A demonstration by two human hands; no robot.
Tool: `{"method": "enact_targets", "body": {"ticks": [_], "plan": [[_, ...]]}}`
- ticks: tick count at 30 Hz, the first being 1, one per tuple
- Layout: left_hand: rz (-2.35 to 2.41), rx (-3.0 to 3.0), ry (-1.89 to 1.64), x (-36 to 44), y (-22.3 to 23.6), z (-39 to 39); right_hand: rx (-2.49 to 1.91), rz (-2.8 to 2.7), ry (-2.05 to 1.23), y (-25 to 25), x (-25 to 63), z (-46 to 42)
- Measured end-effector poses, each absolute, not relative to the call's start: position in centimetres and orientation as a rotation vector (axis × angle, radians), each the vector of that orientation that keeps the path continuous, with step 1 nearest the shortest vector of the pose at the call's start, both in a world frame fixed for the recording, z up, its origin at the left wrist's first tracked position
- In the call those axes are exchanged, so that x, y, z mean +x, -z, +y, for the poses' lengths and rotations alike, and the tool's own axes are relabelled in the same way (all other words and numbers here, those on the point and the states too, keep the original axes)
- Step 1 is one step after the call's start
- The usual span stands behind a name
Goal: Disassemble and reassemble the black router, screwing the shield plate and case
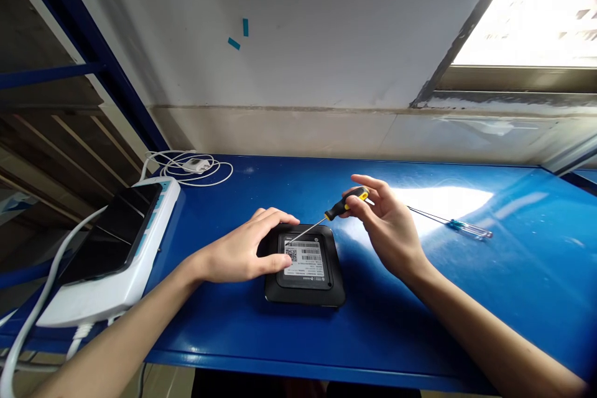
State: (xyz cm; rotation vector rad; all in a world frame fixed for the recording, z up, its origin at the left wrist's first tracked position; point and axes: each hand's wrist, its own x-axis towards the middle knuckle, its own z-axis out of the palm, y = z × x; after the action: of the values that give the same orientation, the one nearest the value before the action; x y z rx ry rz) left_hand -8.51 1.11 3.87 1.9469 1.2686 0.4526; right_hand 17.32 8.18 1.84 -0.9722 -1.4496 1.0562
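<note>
A flat black box (303, 296), squarish with rounded corners, lies on the blue table, and a white label (311, 256) with barcodes and a QR code faces up on it. Across its left side rests my left hand (249, 247), thumb near the label and fingers at the far edge, gripping it. My right hand (387, 224) pinches the black and yellow handle of a screwdriver (344, 204) above the box's right side. The thin shaft slants down to the left, its tip at the label's upper left corner. Whether the tip sits in a screw hole I cannot tell.
At the left, a dark phone (112, 233) lies on a white power strip (161, 214) with cables. Behind it is a coiled white cable (221, 165). A second screwdriver (469, 229) with a clear blue handle lies to the right on the blue table (392, 323). A wall closes off the back.
</note>
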Motion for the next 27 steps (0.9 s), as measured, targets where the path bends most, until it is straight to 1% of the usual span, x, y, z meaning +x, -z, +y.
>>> {"method": "enact_targets", "body": {"ticks": [5, 11, 16, 22, 27], "plan": [[1.258, 2.02, -0.466, -8.2, -3.5, 0.8, -1.076, -1.303, -0.869, -1.7, 18.6, 9.5], [1.197, 2.18, -0.347, -7.7, -2.8, 0.4, -1.027, -1.325, -0.657, -2.4, 19.3, 10.0], [1.229, 2.218, -0.294, -7.9, -2.6, 0.0, -0.988, -1.323, -0.668, -2.2, 19.3, 10.1], [1.251, 2.217, -0.288, -7.7, -2.7, -0.1, -0.991, -1.351, -0.72, -2.2, 19.0, 9.7], [1.248, 2.211, -0.316, -7.6, -2.6, -0.2, -1.0, -1.361, -0.694, -2.5, 18.8, 9.2]]}}
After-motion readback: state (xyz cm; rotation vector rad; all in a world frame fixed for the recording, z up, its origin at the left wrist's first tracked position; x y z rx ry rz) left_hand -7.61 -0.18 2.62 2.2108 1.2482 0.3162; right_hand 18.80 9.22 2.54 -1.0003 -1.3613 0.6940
